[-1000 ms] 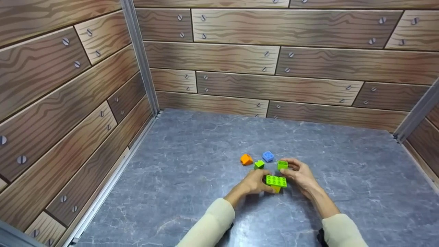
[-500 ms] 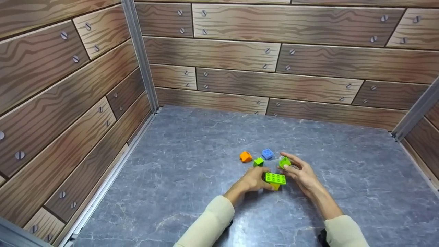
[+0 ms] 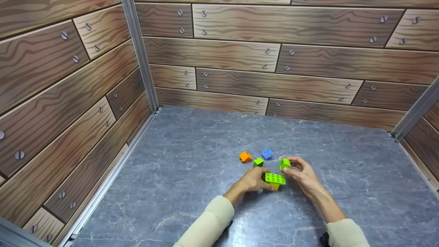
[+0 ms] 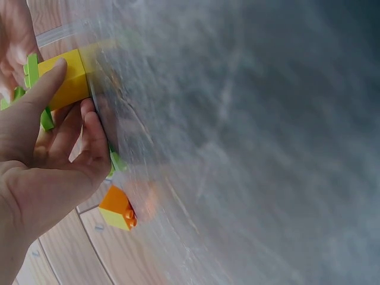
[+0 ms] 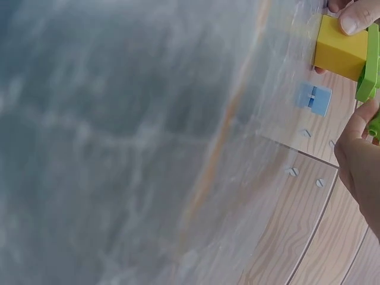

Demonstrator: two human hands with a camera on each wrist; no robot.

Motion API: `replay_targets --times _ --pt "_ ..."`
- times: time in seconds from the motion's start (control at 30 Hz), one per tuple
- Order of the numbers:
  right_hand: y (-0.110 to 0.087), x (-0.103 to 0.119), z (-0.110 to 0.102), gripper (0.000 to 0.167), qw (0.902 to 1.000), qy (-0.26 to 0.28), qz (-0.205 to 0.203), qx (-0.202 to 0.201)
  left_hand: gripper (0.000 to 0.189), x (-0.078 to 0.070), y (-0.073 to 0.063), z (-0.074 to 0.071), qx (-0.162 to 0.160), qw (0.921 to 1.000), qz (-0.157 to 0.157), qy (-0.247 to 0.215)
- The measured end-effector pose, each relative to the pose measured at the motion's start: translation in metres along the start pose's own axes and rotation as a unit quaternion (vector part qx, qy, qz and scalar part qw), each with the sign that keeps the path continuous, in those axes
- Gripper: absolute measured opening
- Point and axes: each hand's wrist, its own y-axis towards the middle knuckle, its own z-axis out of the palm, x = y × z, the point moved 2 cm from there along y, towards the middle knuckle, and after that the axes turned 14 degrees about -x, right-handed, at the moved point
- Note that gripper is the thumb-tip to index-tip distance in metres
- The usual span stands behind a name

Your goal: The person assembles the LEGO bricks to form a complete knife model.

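My left hand [image 3: 253, 181] grips a yellow toy block [image 4: 75, 72] standing on the table, thumb on one side and fingers on the other. A flat bright green building plate [image 3: 275, 178] with studs sits on top of that block and overhangs it. To the right, my right hand [image 3: 304, 175] pinches a small green building brick [image 3: 284, 164] between thumb and fingers, beside and slightly beyond the plate. In the right wrist view only part of this brick [image 5: 374, 126] shows at the edge, close to the plate.
Beyond the left hand lie a green brick [image 3: 258, 162], an orange brick [image 3: 245, 157] and a blue brick [image 3: 267, 154] on the grey marbled table [image 3: 192, 144]. Wood-patterned walls [image 3: 236, 55] enclose the table at the back and sides.
My right hand has turned the small green brick over in its fingers, so another side now faces up. My left hand keeps holding the yellow block with the plate in place.
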Motion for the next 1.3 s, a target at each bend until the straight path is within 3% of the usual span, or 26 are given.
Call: replay_targets --times 0.4,0.87,1.3 --pt "-0.0013 0.0015 -0.0027 0.052 0.9988 -0.044 -0.007 0.017 0.046 0.0011 0.0008 0.0018 0.004 0.9998 -0.017 -0.004" --pt "-0.0037 0.0027 -0.0035 0.061 0.9966 -0.063 -0.004 0.054 0.031 -0.0004 -0.0005 0.0002 0.002 0.9999 -0.006 -0.008" --pt "-0.008 0.0031 -0.0016 0.056 0.9867 -0.147 -0.037 0.059 0.032 0.0007 0.0008 0.002 0.005 0.9996 -0.023 -0.014"
